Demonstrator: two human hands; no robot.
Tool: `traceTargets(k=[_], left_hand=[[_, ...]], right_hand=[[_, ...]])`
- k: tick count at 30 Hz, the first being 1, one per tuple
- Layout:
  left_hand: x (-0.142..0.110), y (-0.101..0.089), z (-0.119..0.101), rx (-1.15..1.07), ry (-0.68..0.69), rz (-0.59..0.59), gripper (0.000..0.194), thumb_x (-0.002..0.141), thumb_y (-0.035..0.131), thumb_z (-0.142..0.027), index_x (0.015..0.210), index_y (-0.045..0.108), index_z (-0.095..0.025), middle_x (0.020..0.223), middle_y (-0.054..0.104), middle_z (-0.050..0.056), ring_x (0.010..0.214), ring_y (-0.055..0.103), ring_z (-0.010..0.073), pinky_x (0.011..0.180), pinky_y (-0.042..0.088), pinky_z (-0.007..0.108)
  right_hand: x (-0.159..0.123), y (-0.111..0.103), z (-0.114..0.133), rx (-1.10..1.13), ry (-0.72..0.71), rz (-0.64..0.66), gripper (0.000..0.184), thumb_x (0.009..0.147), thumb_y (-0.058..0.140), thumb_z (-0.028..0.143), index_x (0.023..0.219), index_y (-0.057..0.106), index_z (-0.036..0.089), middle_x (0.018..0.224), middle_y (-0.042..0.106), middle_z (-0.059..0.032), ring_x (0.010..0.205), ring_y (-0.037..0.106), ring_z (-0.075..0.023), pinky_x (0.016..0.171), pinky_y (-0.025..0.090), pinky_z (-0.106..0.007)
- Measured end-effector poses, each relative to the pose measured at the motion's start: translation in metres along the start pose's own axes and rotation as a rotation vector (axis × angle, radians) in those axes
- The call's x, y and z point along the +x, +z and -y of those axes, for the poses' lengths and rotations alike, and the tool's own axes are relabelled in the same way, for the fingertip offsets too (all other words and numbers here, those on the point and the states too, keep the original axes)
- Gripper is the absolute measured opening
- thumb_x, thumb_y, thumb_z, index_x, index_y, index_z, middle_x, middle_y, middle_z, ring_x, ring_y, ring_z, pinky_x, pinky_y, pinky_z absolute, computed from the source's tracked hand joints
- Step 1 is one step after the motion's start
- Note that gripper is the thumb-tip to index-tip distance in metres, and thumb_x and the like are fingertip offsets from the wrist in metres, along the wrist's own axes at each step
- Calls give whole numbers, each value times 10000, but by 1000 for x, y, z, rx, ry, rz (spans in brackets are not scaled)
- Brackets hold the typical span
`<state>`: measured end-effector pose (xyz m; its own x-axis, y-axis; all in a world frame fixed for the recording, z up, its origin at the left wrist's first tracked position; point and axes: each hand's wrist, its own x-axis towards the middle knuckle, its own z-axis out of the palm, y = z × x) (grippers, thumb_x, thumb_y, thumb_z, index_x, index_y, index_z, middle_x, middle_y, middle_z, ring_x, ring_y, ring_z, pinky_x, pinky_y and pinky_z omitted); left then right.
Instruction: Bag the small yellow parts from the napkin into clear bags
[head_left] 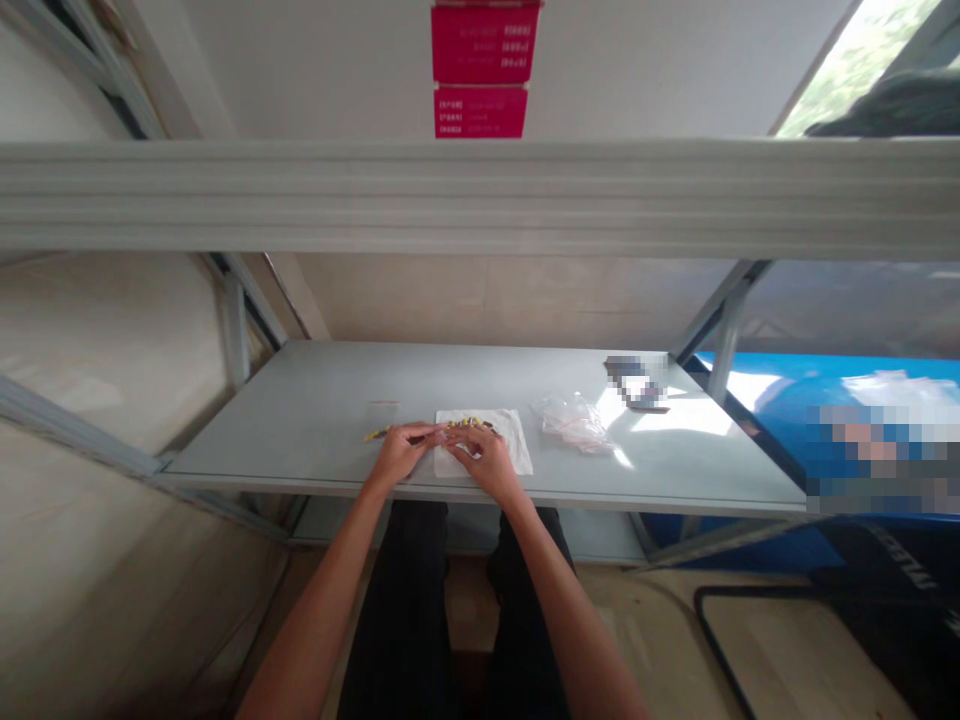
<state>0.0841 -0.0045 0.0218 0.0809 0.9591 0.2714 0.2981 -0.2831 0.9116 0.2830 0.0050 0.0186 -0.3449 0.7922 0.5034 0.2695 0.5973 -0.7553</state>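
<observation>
Grey metal shelf unit (480,195) w/ red labels (484,75) above, beige wall (510,300) behind, bright window (855,60) top R, blue sheet (825,400) R, tan floor (645,640) below.

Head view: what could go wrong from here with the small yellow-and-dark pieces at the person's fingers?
The small yellow-and-dark pieces lie in a row between the left hand and right hand, reaching past the white sheet onto the grey shelf, so one might slip away and get lost. The hands also work near the shelf's front edge, so a dropped piece could perhaps fall off.
</observation>
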Motion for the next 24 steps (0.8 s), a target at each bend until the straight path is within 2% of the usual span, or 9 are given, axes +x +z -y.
traceTargets(k=[2,4,7,10,14,18,21,24], left_hand=[[0,0,0,-19,16,-21,364,810,772,-487,1044,819,-212,995,799,81,940,718,254,884,529,337],[-1,0,0,-48,16,-72,385,814,769,-487,1076,811,-208,963,789,74,903,704,229,830,528,307],[-2,-1,2,-121,-62,-192,440,784,791,-491,1107,802,-193,949,783,68,839,682,200,741,518,271],[-3,-1,5,-194,-157,-261,511,748,814,-501,1138,791,-173,912,789,71,760,668,183,671,505,256],[-3,-1,6,-231,-197,-248,549,751,802,-526,1156,782,-155,872,790,82,704,661,174,607,485,242],[-3,0,5,-182,-204,-238,535,748,800,-534,1128,792,-158,875,792,86,700,674,183,581,482,243],[-3,0,7,-128,-187,-222,499,753,799,-525,1106,800,-171,928,799,90,755,693,202,630,511,261],[-1,1,10,-88,-132,-180,454,757,802,-509,1073,810,-184,1020,800,97,844,707,226,728,534,290]], right_hand=[[-1,0,0,49,-5,42,165,941,644,267,1030,781,246,1074,777,-44,687,603,-145,668,480,-278],[-2,-2,1,76,7,52,225,965,598,262,1120,761,254,1142,762,-47,755,641,-156,667,489,-273],[-3,-4,2,-56,38,-88,295,971,539,192,1188,734,238,1120,752,-57,888,649,-192,780,514,-312],[-3,-3,1,-283,27,-177,289,926,551,104,1056,776,230,1048,733,-68,997,614,-230,903,499,-364],[-2,4,-2,-494,-24,-59,221,899,636,109,953,794,254,1061,698,-77,997,567,-256,869,500,-375],[-1,6,-2,-572,-18,-43,158,916,650,138,914,777,231,1026,681,-92,972,554,-266,851,497,-388],[-1,5,-3,-532,-16,-68,151,941,630,155,912,762,222,1018,678,-98,976,559,-265,853,495,-391],[0,3,-3,-344,-38,-128,136,964,622,192,957,752,229,1000,679,-81,981,587,-243,879,500,-379]])
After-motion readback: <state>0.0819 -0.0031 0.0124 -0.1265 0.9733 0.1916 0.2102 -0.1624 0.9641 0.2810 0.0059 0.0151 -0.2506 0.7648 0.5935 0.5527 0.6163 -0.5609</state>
